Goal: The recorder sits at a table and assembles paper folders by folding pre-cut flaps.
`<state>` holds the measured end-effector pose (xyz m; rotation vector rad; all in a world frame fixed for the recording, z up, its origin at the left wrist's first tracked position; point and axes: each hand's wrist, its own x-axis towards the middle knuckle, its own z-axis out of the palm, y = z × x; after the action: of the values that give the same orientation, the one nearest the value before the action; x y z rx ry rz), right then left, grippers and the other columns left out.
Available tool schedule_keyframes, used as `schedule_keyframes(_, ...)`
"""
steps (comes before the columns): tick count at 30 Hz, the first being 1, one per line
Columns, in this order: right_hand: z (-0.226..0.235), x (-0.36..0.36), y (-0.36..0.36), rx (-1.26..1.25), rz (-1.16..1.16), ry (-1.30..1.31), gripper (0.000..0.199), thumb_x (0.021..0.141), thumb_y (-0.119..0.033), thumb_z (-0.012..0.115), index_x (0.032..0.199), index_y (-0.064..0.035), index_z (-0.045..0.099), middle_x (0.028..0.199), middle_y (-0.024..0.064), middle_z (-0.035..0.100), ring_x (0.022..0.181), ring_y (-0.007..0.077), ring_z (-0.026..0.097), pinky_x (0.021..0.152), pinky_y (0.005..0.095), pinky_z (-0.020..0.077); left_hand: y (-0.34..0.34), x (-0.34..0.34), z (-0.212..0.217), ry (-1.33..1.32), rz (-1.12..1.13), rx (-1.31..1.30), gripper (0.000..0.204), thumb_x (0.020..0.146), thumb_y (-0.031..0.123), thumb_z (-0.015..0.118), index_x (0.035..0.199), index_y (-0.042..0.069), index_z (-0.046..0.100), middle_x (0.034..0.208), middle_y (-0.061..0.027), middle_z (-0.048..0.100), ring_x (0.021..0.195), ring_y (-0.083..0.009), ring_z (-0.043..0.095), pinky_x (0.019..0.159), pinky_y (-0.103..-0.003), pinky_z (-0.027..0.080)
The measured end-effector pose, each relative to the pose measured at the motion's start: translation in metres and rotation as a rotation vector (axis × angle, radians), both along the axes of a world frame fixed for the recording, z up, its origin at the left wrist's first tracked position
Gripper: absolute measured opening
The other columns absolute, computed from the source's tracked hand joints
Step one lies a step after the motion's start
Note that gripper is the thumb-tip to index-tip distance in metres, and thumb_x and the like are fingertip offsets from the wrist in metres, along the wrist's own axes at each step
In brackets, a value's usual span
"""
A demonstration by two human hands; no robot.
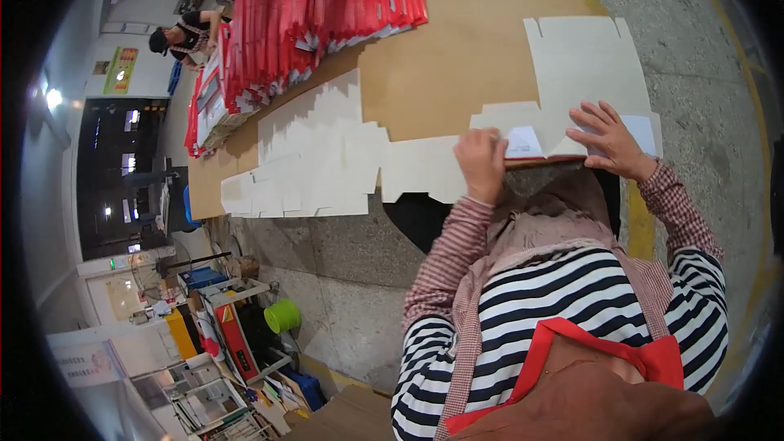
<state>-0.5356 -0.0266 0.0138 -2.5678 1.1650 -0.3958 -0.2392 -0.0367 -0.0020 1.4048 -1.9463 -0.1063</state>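
A cream, die-cut cardboard blank (576, 57) lies flat at the table's near right edge. My right hand (608, 143) rests on it with the fingers spread, palm down. Over the near edge of the board, my left hand (480, 165) is closed with its fingers curled; what they hold, if anything, is hidden. Between my hands shows a small white flap (523, 142) with faint print, and a thin red edge runs along the near side below it. A pale bluish-white panel (641, 134) shows beside my right hand.
More cream blanks (314, 155) lie overlapping along the near edge to the left. A big stack of red folded cartons (327, 16) stands farther back on the brown tabletop (469, 16). Another person (192, 37) works at the far left. Shelving with a green roll (282, 316) stands lower left.
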Motion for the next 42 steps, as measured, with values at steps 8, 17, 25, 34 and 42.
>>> schedule_keyframes(8,0.019,-0.018,0.035,-0.238,-0.334,0.004,0.061,0.087,-0.049,0.054,0.137,-0.0150,0.046,0.149,0.0173,0.028,0.140,0.0333,0.023,0.113,0.0510,0.0125,0.042,-0.066,-0.015,-0.466,-0.419,0.087,0.098,0.067,0.045,0.075,0.144,0.007,0.028,0.152,-0.0111,0.021,0.139,-0.0412,0.017,0.102,-0.070,0.016)
schedule_keyframes(17,-0.079,-0.035,0.033,0.003,-0.850,-1.160,0.058,0.093,-0.024,0.054,0.141,-0.0013,0.032,0.145,0.0156,0.036,0.134,0.0292,0.032,0.112,0.0418,0.0236,0.031,-0.110,-0.005,-0.311,-0.649,0.219,0.130,0.050,0.063,0.077,0.147,0.002,0.016,0.154,-0.0153,0.015,0.140,-0.0429,0.013,0.106,-0.068,0.010)
schedule_keyframes(25,0.022,0.047,-0.028,-0.121,-0.070,0.141,0.068,0.082,-0.014,0.051,0.146,-0.0093,0.028,0.153,0.0111,0.023,0.142,0.0320,0.017,0.114,0.0486,0.0117,0.034,-0.025,-0.021,-0.416,-0.328,0.370,0.106,0.059,0.043,0.076,0.142,-0.003,0.027,0.142,-0.0285,0.029,0.136,-0.0432,0.020,0.111,-0.058,0.012)
schedule_keyframes(34,0.009,0.037,-0.037,-0.254,-0.129,-0.252,0.068,0.088,-0.043,0.048,0.146,-0.0130,0.030,0.154,0.0109,0.020,0.143,0.0333,0.011,0.115,0.0492,0.0097,-0.094,0.063,0.046,-0.432,-0.528,0.842,0.026,0.083,0.029,0.065,0.082,0.003,0.067,0.075,-0.0167,0.064,0.073,-0.0299,0.061,0.066,-0.039,0.048)
schedule_keyframes(42,-0.009,0.050,-0.030,-0.059,-0.039,-0.059,0.042,0.087,-0.027,0.058,0.124,-0.0094,0.054,0.129,0.0123,0.048,0.122,0.0307,0.042,0.101,0.0455,0.0311,-0.073,0.118,0.024,0.060,-0.248,0.864,0.027,0.069,0.017,0.081,0.085,0.003,0.064,0.081,-0.0075,0.065,0.073,-0.0143,0.059,0.062,-0.028,0.049)
